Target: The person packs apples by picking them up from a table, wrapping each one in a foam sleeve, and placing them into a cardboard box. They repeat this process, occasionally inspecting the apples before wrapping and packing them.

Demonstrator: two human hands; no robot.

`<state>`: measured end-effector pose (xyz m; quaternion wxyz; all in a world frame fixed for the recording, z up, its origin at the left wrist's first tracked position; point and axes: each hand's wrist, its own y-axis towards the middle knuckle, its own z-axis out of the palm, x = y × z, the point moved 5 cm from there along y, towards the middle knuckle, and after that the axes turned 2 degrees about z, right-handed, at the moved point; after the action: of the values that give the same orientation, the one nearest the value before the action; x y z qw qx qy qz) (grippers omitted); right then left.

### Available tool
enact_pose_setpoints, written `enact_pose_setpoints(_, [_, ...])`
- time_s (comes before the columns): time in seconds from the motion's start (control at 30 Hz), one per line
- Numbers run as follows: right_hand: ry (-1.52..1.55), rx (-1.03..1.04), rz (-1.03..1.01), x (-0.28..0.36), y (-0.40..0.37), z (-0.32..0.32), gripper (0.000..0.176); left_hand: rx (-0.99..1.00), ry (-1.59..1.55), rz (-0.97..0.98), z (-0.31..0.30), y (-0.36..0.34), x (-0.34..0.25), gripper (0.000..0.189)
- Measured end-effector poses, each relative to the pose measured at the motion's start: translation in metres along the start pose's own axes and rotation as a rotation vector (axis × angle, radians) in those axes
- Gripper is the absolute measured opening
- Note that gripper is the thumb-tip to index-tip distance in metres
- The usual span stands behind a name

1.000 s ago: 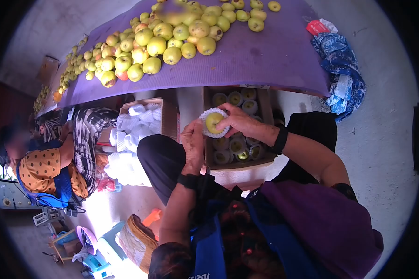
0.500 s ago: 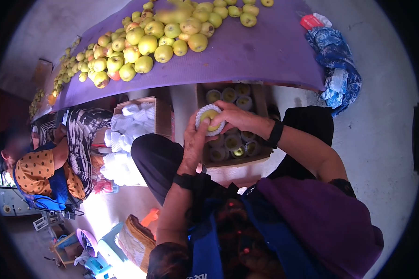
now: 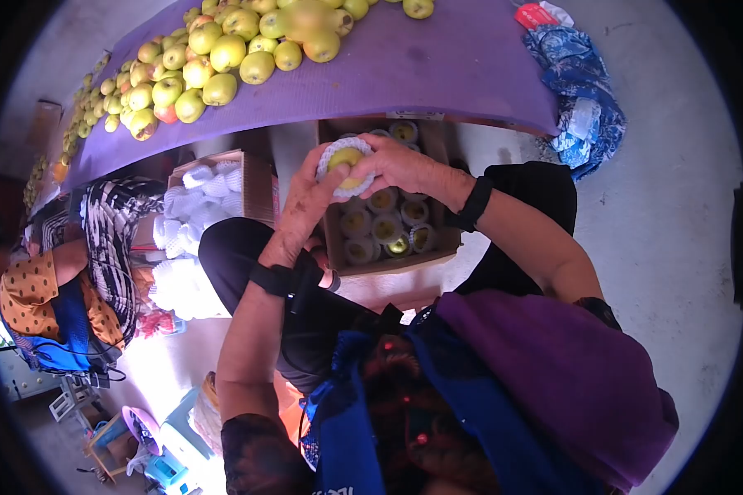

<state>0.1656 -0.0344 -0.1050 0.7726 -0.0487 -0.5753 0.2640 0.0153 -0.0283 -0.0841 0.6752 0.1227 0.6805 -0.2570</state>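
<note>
Both my hands hold one yellow-green apple (image 3: 348, 157) wrapped in a white foam net (image 3: 357, 188). My left hand (image 3: 309, 191) grips it from the left, its thumb lying across the front of the fruit. From the right, my right hand (image 3: 395, 165) has its fingers on the net's edge. Beneath my hands stands a cardboard box (image 3: 428, 261) with several netted apples (image 3: 386, 227) standing in it. My hands and the held apple hide part of the box.
Loose apples (image 3: 227, 52) are heaped on the purple-covered table (image 3: 437, 74). A carton of white foam nets (image 3: 215, 177) stands left of my knee. Farther left sits another person in a dotted orange top (image 3: 29, 285). Blue patterned cloth (image 3: 582, 99) hangs at the table's right end.
My view has shifted, so the table and boxes appear higher and farther left. Both hands still hold the netted apple, with the left thumb across its front.
</note>
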Motion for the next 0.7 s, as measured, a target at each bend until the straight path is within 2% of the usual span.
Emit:
enact_pose_setpoints(0.03, [-0.003, -0.005, 0.004, -0.001, -0.001, -0.002, 0.054, 0.003, -0.007, 0.0, -0.001, -0.002, -0.013, 0.054])
enact_pose_setpoints(0.1, [-0.028, -0.005, 0.016, -0.004, -0.004, -0.004, 0.055, -0.022, 0.197, -0.063, -0.009, -0.005, -0.026, 0.063])
enact_pose_setpoints(0.13, [-0.031, -0.012, 0.024, -0.005, -0.006, -0.007, 0.055, -0.02, 0.186, 0.009, -0.017, -0.001, -0.026, 0.069])
enact_pose_setpoints(0.23, [-0.149, -0.006, 0.064, -0.008, -0.016, -0.017, 0.057, -0.088, 0.033, 0.033, -0.037, 0.007, -0.02, 0.051])
enact_pose_setpoints(0.33, [-0.199, -0.071, 0.132, -0.021, -0.025, -0.028, 0.058, -0.125, 0.031, 0.042, -0.043, 0.011, -0.014, 0.043])
enact_pose_setpoints(0.53, [-0.103, -0.318, 0.207, -0.051, -0.03, -0.052, 0.062, -0.075, 0.041, 0.109, -0.037, 0.017, -0.026, 0.039])
enact_pose_setpoints(0.63, [-0.119, -0.388, 0.217, -0.072, -0.026, -0.067, 0.056, -0.07, 0.033, 0.139, -0.038, 0.015, -0.035, 0.038])
enact_pose_setpoints(0.7, [-0.059, -0.422, 0.305, -0.103, -0.019, -0.084, 0.046, -0.071, 0.044, 0.148, -0.039, 0.015, -0.038, 0.037])
